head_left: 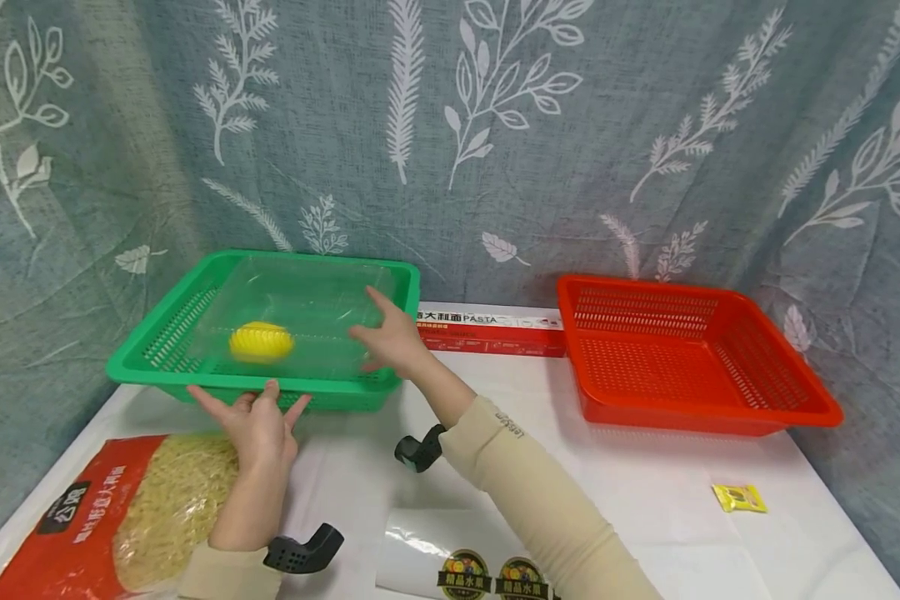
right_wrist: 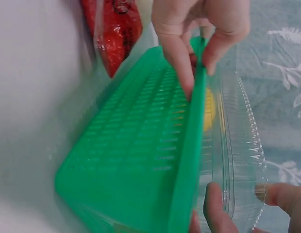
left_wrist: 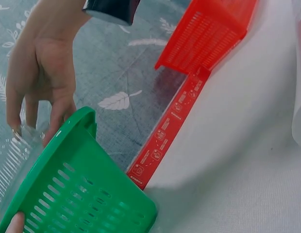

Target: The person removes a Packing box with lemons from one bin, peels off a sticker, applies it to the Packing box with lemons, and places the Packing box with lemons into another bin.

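A clear plastic container [head_left: 315,292] lies in the green basket [head_left: 138,367], its ribbed edge reaching up to the rim. Through the clear plastic shows a rounded yellow, lemon-like thing [head_left: 261,342]; whether it sits inside or beneath the container I cannot tell. My right hand [head_left: 393,337] holds the container's right end, its thumb and forefinger [right_wrist: 281,196] spread along the edge. At the basket's front rim, my left hand [head_left: 258,425] pinches the green edge, with fingers on both sides of it in the right wrist view.
Right of the green basket stands a red basket [head_left: 697,421]. A red and white pasta box [head_left: 487,340] lies between them by the curtain. In front are a bag of pasta [head_left: 172,500], a clear film with fruit labels [head_left: 427,542] and a small yellow packet [head_left: 739,498].
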`<state>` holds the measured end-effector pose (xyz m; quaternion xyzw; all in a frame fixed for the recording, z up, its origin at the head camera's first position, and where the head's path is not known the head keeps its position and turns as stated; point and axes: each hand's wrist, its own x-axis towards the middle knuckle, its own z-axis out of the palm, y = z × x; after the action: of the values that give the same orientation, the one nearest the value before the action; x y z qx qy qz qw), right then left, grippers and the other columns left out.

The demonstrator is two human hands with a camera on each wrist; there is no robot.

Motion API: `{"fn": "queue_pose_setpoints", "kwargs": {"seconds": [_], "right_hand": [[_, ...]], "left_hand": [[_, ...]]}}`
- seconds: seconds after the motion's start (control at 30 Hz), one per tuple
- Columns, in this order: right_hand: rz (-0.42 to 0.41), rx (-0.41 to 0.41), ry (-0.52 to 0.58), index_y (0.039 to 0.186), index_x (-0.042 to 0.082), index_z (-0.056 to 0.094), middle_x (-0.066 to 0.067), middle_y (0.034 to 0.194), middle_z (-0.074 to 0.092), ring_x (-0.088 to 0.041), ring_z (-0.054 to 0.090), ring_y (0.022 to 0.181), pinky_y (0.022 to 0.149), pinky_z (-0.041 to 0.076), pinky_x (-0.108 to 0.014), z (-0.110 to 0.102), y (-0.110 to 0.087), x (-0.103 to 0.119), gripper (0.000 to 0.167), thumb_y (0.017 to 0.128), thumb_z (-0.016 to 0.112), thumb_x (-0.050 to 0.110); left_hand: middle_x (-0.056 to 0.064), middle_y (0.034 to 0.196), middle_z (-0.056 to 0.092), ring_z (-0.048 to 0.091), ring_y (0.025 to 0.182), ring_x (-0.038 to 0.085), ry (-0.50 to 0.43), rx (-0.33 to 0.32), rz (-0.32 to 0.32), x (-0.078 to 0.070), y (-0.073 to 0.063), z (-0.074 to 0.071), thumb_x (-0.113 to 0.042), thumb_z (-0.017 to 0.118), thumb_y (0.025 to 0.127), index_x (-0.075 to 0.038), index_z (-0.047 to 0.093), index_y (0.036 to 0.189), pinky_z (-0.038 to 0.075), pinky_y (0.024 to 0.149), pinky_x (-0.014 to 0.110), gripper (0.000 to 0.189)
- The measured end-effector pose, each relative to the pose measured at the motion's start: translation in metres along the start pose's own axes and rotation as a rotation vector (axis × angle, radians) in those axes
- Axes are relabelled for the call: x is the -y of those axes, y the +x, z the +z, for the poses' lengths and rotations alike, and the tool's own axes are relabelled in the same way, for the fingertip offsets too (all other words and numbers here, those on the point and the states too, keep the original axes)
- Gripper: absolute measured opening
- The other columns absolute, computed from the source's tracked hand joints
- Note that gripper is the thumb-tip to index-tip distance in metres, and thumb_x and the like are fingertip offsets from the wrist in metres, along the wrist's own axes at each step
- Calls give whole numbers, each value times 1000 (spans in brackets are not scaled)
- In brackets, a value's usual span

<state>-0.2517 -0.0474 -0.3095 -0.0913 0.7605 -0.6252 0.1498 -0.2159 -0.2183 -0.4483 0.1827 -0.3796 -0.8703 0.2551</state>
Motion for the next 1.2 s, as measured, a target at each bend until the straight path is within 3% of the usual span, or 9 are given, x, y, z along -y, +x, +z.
{"fn": "queue_pose_setpoints", "kwargs": {"seconds": [0.13, 0.27, 0.33, 0.5, 0.57, 0.77, 0.9, 1.07, 1.2], "right_hand": [[-8, 14, 6, 145, 21, 26, -21, 102, 54, -16, 49, 44, 60, 55, -43, -6, -4, 2, 68, 87, 58, 5], [1, 15, 23, 145, 25, 27, -21, 119, 47, -17, 52, 48, 61, 55, -42, -11, -8, 4, 68, 87, 59, 7], [7, 21, 38, 145, 25, 27, -22, 121, 45, -18, 53, 51, 65, 54, -45, -15, -11, 6, 68, 88, 59, 7], [-3, 46, 47, 145, 26, 25, -17, 95, 51, -20, 55, 58, 69, 53, -47, -24, -19, 13, 68, 89, 58, 7], [-7, 53, 37, 145, 26, 24, -15, 92, 52, -20, 56, 60, 68, 54, -45, -27, -22, 17, 68, 89, 58, 8], [1, 60, -3, 145, 30, 25, -17, 114, 47, -20, 57, 63, 69, 54, -43, -37, -35, 26, 67, 89, 58, 11], [-4, 59, -15, 144, 31, 25, -19, 118, 42, -21, 58, 66, 68, 55, -41, -45, -44, 28, 66, 90, 57, 11], [-17, 50, -34, 143, 31, 27, -16, 120, 42, -22, 57, 68, 63, 56, -37, -56, -55, 26, 65, 90, 57, 10], [-48, 53, -28, 144, 29, 27, -17, 114, 47, -30, 62, 83, 62, 56, -38, -64, -65, 23, 66, 89, 57, 9]], "left_hand": [[6, 150, -4, 26, 131, 22, -6, -9, 5, 1, -1, -2, -8, 57, 88, -70, -6, 124, 48, 83, 51, 95], [7, 149, -4, 27, 131, 23, 8, -14, 12, 1, -3, -1, -10, 58, 88, -69, -6, 125, 48, 82, 50, 95], [8, 149, -3, 29, 130, 22, 25, -13, 11, 0, -5, 0, -10, 57, 88, -69, -7, 126, 49, 82, 48, 95], [10, 149, -3, 29, 130, 21, 76, -4, -10, -10, -15, 6, -6, 55, 90, -64, -15, 128, 51, 79, 45, 98], [10, 149, -4, 28, 130, 21, 83, -3, -18, -13, -18, 7, -6, 54, 90, -63, -17, 128, 51, 79, 45, 99], [9, 149, -7, 26, 131, 21, 43, 10, 0, -4, -10, -3, -7, 55, 89, -67, -13, 126, 50, 80, 48, 98], [8, 149, -9, 24, 132, 21, 34, 21, 21, 0, -9, -5, -9, 55, 90, -67, -12, 125, 49, 82, 49, 95], [11, 149, -7, 23, 132, 21, 65, 1, -9, -17, -30, 11, -6, 51, 91, -60, -19, 130, 49, 83, 47, 97], [13, 149, -4, 22, 132, 22, 91, -21, -19, -33, -50, 25, -4, 47, 92, -53, -23, 133, 49, 83, 44, 95]]}}
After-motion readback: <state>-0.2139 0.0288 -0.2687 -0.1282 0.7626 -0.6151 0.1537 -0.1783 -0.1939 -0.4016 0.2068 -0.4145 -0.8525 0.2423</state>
